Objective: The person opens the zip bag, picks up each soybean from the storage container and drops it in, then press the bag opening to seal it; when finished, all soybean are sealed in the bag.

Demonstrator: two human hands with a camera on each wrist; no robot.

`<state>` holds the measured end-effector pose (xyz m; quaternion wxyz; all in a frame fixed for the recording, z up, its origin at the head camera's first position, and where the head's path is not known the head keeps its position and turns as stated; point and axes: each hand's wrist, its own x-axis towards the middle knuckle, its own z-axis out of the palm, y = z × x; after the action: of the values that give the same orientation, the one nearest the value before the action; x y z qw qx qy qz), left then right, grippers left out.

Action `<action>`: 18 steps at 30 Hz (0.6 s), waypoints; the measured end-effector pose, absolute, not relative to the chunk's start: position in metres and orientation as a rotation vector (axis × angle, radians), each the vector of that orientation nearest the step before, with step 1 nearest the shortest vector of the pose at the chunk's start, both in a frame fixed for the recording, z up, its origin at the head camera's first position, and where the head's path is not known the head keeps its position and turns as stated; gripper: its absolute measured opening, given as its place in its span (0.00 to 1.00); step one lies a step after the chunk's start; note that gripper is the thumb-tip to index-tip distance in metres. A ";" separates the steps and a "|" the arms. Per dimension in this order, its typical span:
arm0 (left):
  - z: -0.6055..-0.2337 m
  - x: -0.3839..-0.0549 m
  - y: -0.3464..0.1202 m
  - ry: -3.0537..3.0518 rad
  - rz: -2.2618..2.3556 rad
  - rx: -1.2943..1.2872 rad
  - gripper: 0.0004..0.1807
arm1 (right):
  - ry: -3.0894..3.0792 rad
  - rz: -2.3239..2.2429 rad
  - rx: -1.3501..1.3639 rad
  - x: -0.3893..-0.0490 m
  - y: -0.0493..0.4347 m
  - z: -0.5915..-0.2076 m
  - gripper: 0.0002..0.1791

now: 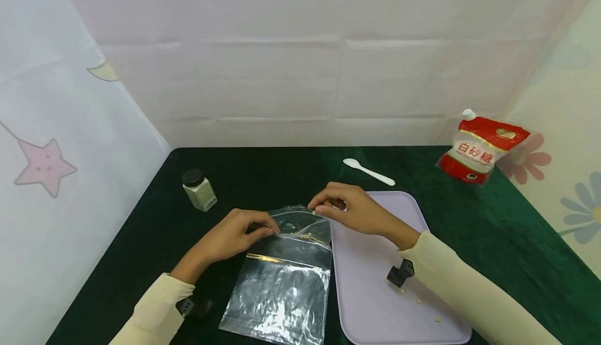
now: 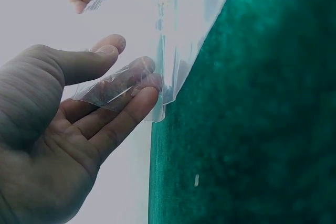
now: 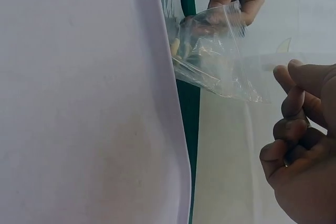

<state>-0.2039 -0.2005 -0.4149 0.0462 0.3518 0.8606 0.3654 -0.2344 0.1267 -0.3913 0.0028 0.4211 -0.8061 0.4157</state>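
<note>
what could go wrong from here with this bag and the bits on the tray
The pale pieces in the bag lie near the mouth of the clear bag, so they might spill if it tips or the left hand loses its pinch on the edge.

The right sleeve passes over the tray close to the loose bits, and could brush them aside.

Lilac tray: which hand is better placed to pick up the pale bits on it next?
Probably the right hand: it hangs over the lilac tray's far corner, nearer the pale bits, while the left hand pinches the plastic bag's edge, with the bag between it and the tray.
</note>
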 end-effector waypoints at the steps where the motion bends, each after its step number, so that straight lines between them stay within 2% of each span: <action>1: -0.415 -0.204 -0.200 2.625 1.118 1.070 0.07 | -2.528 1.313 1.312 -0.234 0.127 -0.391 0.10; 11: -0.414 -0.201 -0.207 2.631 1.077 1.053 0.09 | -2.561 1.306 1.209 -0.232 0.154 -0.393 0.06; 18: -0.417 -0.203 -0.202 2.619 1.121 1.088 0.08 | -2.791 1.070 1.388 -0.226 0.200 -0.388 0.04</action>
<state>-0.2030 -0.2016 -0.4169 0.0458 0.3564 0.8580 0.3671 -0.2258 0.2005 -0.3881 -0.0771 0.4200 -0.8444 0.3236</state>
